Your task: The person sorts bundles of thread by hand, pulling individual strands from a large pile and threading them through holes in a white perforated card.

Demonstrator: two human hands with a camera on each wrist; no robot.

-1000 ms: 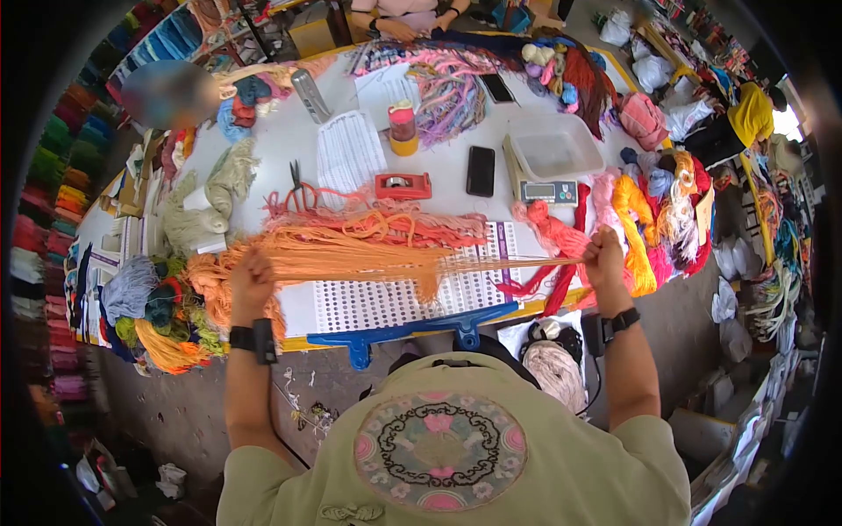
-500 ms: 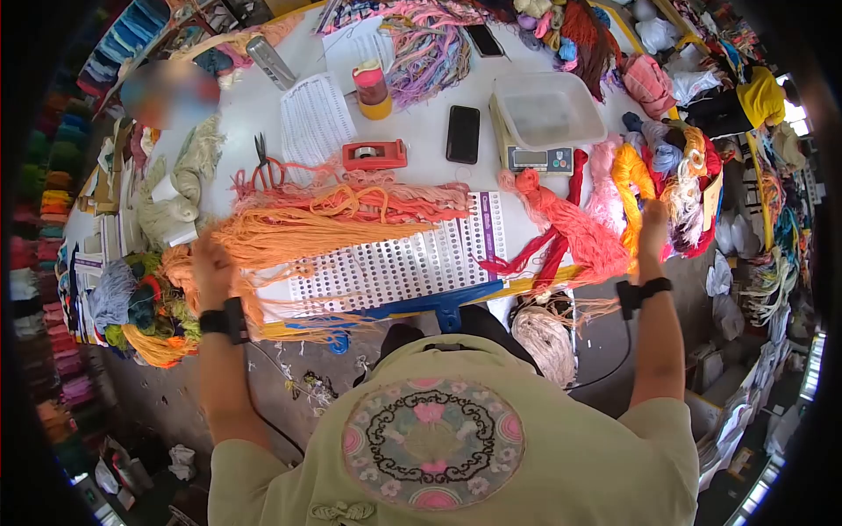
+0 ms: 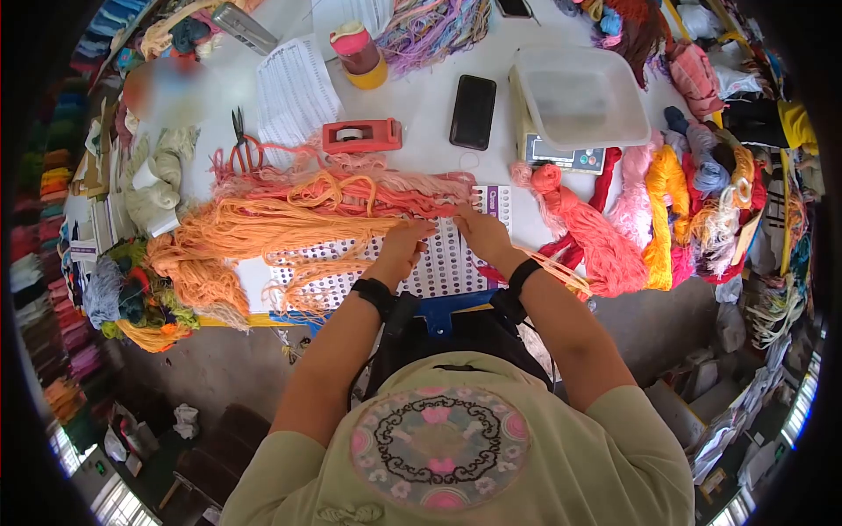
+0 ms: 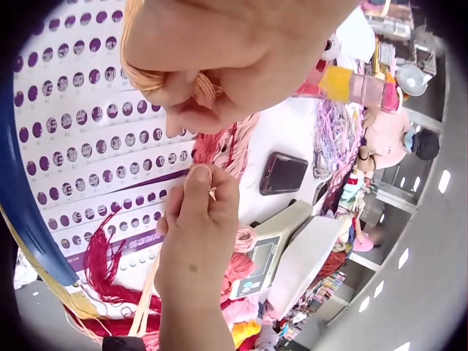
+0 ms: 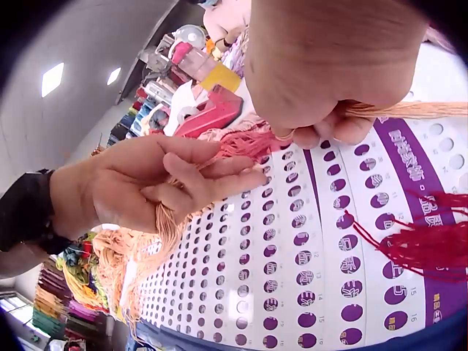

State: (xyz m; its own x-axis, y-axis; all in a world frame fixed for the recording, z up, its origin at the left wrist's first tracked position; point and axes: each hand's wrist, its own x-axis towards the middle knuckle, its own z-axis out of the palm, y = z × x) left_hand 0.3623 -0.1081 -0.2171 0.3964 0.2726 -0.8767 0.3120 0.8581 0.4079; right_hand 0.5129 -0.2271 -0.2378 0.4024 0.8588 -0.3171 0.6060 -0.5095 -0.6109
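Observation:
My left hand (image 3: 401, 252) and right hand (image 3: 485, 237) are close together over white cards with rows of holes (image 4: 80, 117), which have purple print. Peach yarn strands (image 5: 167, 228) hang from the left hand's grip, curled fingers around them. The right hand pinches a thin bunch of peach yarn (image 5: 409, 110) that trails off to the right, toward the table edge. In the left wrist view the right thumb (image 4: 198, 179) presses against its fingers. Left of the hands lies a large spread of orange yarn (image 3: 263, 226), with coral yarn (image 3: 412, 193) behind it.
A red tape dispenser (image 3: 361, 136), scissors (image 3: 239, 131), a black phone (image 3: 473, 111) and a scale (image 3: 566, 156) bearing a plastic tub (image 3: 583, 96) stand farther back. Coral (image 3: 605, 245) and yellow skeins (image 3: 664, 210) lie right. A blue bracket (image 3: 438, 311) is at the front edge.
The hands were wide apart with yarn strands stretched between them, then swung farther apart. Now both have come together at the middle, and the right hand's strands trail across the front edge.

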